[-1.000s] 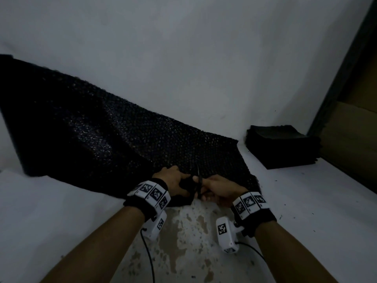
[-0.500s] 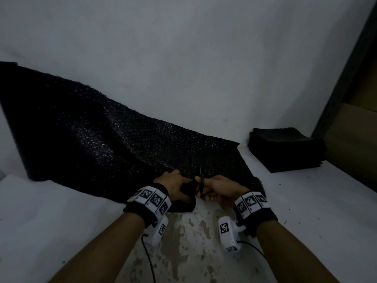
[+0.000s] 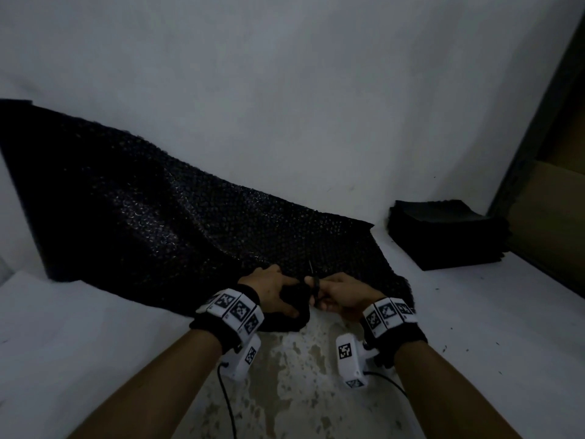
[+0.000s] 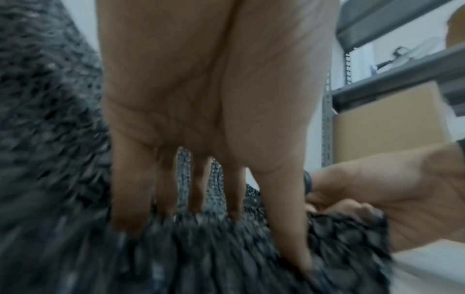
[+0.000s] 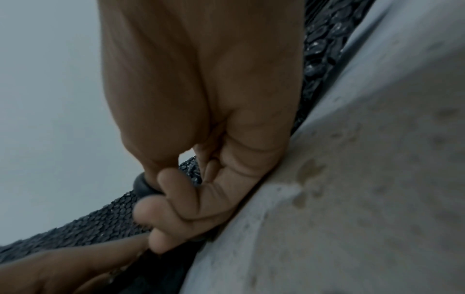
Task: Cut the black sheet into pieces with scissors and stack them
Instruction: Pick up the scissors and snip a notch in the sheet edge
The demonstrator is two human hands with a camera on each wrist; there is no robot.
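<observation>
Mid-cut — right hand [image 3: 340,296] gripped scissors [image 3: 313,280], left hand [image 3: 272,291] pinched black sheet [image 3: 164,223] taut — next snip needed blades advanced.

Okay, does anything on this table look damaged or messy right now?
Yes: the table surface near the person is blotchy and worn, with brownish patches, and dark specks lie scattered at right. The stack looks tidy.

The right hand [image 5: 201,99] curls its fingers [image 5: 173,201] round a dark scissor handle [image 5: 142,188]. Beyond the hand lies the black sheet [image 5: 100,226]; beside it, a stained white tabletop [image 5: 365,189].
</observation>
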